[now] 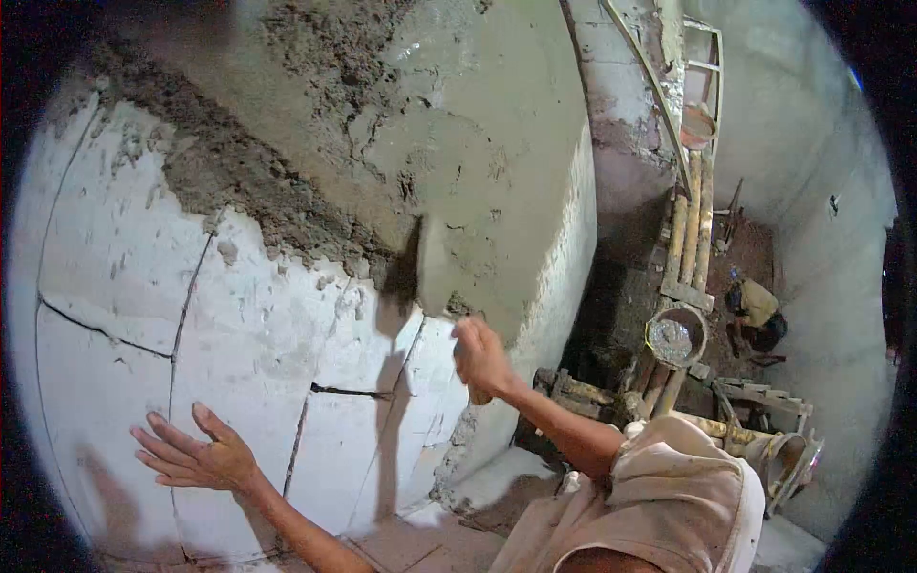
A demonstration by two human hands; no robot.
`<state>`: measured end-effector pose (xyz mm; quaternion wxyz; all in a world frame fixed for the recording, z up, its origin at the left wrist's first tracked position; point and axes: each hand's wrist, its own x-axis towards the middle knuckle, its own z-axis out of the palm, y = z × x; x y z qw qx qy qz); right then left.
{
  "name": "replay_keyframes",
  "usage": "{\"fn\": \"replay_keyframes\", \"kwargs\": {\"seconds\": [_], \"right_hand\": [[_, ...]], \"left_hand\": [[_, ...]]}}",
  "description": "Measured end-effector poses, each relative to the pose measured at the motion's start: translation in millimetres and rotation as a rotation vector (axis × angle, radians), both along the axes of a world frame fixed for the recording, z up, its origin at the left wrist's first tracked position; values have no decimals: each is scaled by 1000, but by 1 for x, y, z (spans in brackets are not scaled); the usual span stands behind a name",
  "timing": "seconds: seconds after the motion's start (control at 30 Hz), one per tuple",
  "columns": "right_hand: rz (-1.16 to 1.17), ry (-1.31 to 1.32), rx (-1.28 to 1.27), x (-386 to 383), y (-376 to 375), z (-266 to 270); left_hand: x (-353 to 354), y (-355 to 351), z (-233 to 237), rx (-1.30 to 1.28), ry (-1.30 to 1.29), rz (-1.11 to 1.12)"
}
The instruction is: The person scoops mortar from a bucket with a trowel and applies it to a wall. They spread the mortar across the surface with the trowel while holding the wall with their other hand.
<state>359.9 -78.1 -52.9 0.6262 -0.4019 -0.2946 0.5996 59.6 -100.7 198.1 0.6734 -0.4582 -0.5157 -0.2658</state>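
Note:
My right hand is closed around the handle of a plastering trowel, at the lower border of the wet plaster. The trowel's mortar-smeared blade lies up against the wall; its outline partly blends into the grey plaster. Lower on the left, my left hand is open with fingers spread, holding nothing, in front of the white block wall. Rough, thick mortar runs diagonally above the bare blocks. Dark joints show between the blocks.
Bamboo poles form a scaffold on the right. A bucket with shiny contents rests on it, with another bucket lower down. A reddish bowl sits farther along. Another person is far below, near the grey side wall.

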Motion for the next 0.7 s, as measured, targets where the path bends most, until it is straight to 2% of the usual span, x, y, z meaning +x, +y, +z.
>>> {"fn": "replay_keyframes", "kwargs": {"seconds": [0.07,0.1,0.17,0.2,0.23,0.27,0.3,0.33,0.4,0.43,0.47,0.5,0.53,0.57,0.6,0.63,0.67,0.7], "right_hand": [[-191,75,-22,11,34,-13],[-181,72,-33,15,47,-4],[-101,-18,140,11,72,30],[-115,28,154,-13,75,48],[-128,73,168,-35,70,68],[24,123,38,-35,43,108],[-57,-99,137,-56,32,99],[50,46,149,-62,13,101],[43,-260,243,-68,-3,58],[208,-307,187,-50,-19,47],[154,-474,255,-39,-31,18],[287,-521,136,-19,-39,-12],[239,-702,152,4,-50,-47],[171,-742,91,25,-61,-98],[221,-717,-96,70,-86,-105],[158,-864,-134,110,-106,-135],[230,-885,-318,155,-125,-167],[106,-898,-413,198,-161,-166]], "left_hand": [[-2,-1,-1,-7,17,30],[-1,-2,-1,-22,20,-5],[-1,-2,0,-14,29,20],[1,-1,0,2,36,39],[4,-1,1,5,37,18],[5,-2,1,0,36,23],[4,-1,0,4,22,41],[4,-2,0,1,15,53],[4,-4,1,13,38,28],[6,-6,2,15,52,31],[7,-6,2,19,67,28],[4,-6,1,18,59,27],[0,-6,1,42,55,3],[-5,-7,1,28,54,53],[-3,-7,0,9,51,106],[6,-9,2,15,63,79],[10,-10,1,22,53,65],[10,-11,1,7,54,94]]}}
